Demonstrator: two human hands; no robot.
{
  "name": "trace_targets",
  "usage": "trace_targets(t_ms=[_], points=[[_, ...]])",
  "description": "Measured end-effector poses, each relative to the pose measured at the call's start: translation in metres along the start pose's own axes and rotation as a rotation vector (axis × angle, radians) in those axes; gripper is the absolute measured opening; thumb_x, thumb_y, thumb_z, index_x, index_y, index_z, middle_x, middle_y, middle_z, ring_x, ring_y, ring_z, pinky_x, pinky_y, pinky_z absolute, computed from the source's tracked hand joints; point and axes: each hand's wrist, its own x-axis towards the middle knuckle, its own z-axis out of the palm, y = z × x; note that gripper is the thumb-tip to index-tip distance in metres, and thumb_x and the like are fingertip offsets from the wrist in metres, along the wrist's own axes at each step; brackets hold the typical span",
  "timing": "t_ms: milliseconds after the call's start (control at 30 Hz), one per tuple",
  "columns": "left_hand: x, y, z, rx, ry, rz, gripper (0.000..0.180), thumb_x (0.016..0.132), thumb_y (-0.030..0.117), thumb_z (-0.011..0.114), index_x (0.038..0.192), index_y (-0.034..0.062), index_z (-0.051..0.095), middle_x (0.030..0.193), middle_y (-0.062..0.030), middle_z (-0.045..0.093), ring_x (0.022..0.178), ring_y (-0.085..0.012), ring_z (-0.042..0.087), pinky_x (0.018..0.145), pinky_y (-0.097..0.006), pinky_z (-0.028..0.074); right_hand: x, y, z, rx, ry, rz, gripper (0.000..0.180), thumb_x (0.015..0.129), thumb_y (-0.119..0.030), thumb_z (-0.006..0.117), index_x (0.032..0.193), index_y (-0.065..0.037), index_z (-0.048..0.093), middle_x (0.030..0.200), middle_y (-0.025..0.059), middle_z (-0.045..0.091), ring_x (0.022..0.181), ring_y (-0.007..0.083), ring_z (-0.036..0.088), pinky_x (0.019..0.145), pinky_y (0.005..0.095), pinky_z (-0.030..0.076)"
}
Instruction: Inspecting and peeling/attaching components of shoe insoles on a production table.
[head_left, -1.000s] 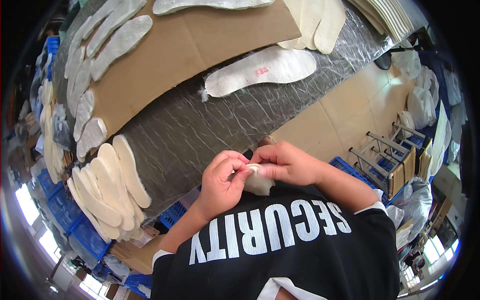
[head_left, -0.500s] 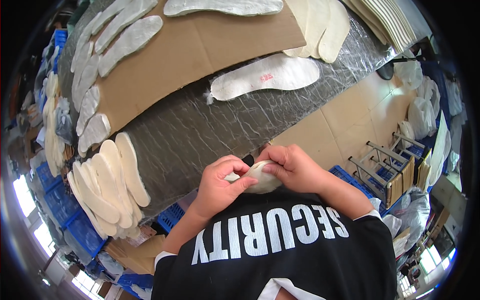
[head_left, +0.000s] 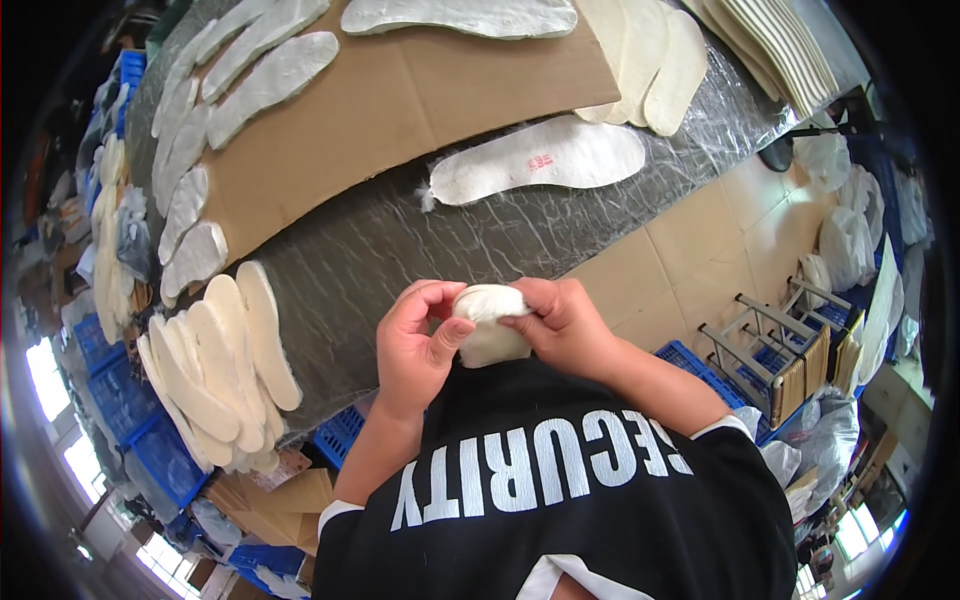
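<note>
The right hand [head_left: 568, 325] has a closed grip on the edge of a cream insole [head_left: 495, 348], thumb over its near face; the left hand [head_left: 412, 345] curls loosely at the other side, its thumb and forefinger apart against the piece, and whether it pinches firmly cannot be told. The insole is up between the hands, in front of the black shirt [head_left: 560, 400], its top rounded over and its face soft and felt-like. The step in hand looks like fingertip work along that rounded edge, which seems to call for a light, even pinch. Beyond lies the dark surface [head_left: 400, 265], under wrinkled, glossy clear plastic. On it rest a fuzzy-ended white insole [head_left: 590, 150] with a red mark, a smooth brown cardboard sheet [head_left: 400, 90], and, at the left, overlapping cream insoles [head_left: 215, 365], long and round-ended.
</note>
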Motion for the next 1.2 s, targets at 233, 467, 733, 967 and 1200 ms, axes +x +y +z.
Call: trace_targets(t_ms=[233, 467, 733, 967, 1200], points=[[0.002, -0.005, -0.013, -0.253, 0.117, -0.063, 0.014, 0.088, 0.009, 0.069, 0.089, -0.0042, 0.065, 0.081, -0.0023, 0.063, 0.073, -0.0097, 0.055, 0.068, -0.021, 0.044, 0.012, 0.007, 0.013, 0.581, -0.143, -0.149, 0.039, 0.081, -0.020, 0.075, 0.112, -0.002, 0.060, 0.088, 0.0167, 0.068, 0.081, 0.0297, 0.066, 0.074, 0.0358, 0.050], [0.000, -0.016, -0.033, -0.322, 0.053, -0.034, 0.038, 0.083, 0.022, 0.075, 0.107, -0.0055, 0.065, 0.101, -0.0072, 0.063, 0.092, -0.0151, 0.061, 0.082, -0.026, 0.049, 0.011, 0.029, 0.008, -0.225, -0.407, -0.029, 0.025, 0.081, -0.011, 0.064, 0.104, -0.001, 0.060, 0.085, 0.0231, 0.066, 0.080, 0.0391, 0.064, 0.074, 0.0425, 0.049], [-0.004, 0.012, -0.035, 0.469, -0.082, 0.275, 0.048, 0.071, 0.006, 0.082, 0.114, -0.0051, 0.063, 0.095, -0.0085, 0.062, 0.087, -0.0137, 0.061, 0.076, -0.025, 0.050, 0.010, 0.017, 0.009, -0.145, -0.406, 0.047, 0.020, 0.085, -0.013, 0.063, 0.100, 0.000, 0.061, 0.084, 0.0221, 0.066, 0.079, 0.0377, 0.064, 0.074, 0.0412, 0.049], [-0.013, -0.013, -0.049, 0.200, 0.157, -0.011, 0.020, 0.081, 0.007, 0.074, 0.098, -0.0018, 0.067, 0.082, -0.0045, 0.067, 0.070, -0.0140, 0.062, 0.066, -0.026, 0.052, 0.015, 0.016, 0.004, 0.059, -0.653, 0.031, 0.039, 0.083, -0.022, 0.071, 0.113, 0.000, 0.060, 0.098, 0.0174, 0.068, 0.091, 0.0278, 0.065, 0.081, 0.0364, 0.049], [-0.021, -0.034, -0.100, -0.502, 0.297, -0.140, 0.021, 0.088, 0.015, 0.070, 0.098, -0.0031, 0.066, 0.085, -0.0065, 0.068, 0.079, -0.0141, 0.064, 0.077, -0.027, 0.052, 0.024, 0.015, -0.018, -0.373, -0.576, 0.264, 0.045, 0.076, -0.026, 0.078, 0.111, -0.002, 0.063, 0.093, 0.0183, 0.069, 0.087, 0.0304, 0.066, 0.077, 0.0384, 0.050]])
